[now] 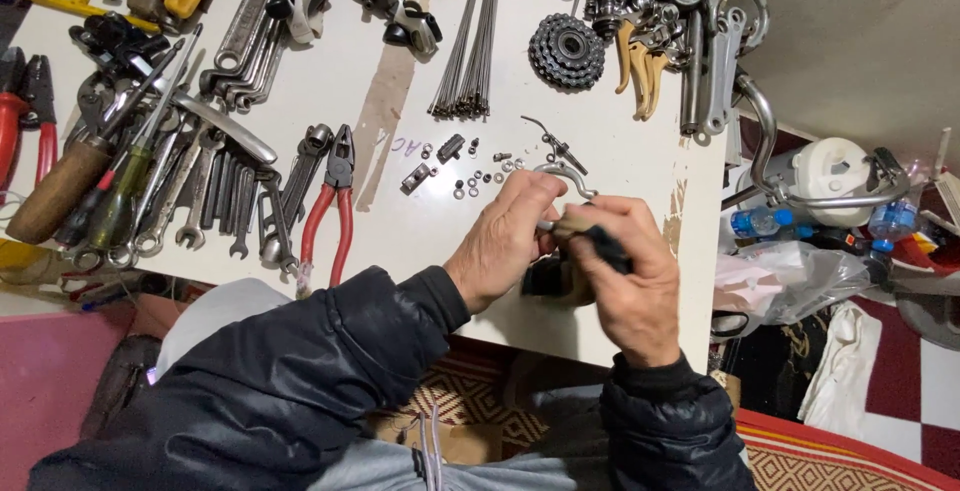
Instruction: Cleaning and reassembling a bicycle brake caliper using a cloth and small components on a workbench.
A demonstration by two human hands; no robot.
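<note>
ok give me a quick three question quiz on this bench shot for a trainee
1. True or false: the red-handled pliers lie left of both hands.
2. What does the left hand pinch: A) curved metal brake arm B) freewheel cog C) hammer?
3. Where is the bundle of spokes: near or far end of the white table?

Key: 1 true; 2 A; 3 far end. The right hand also grips the part the left hand pinches.
</note>
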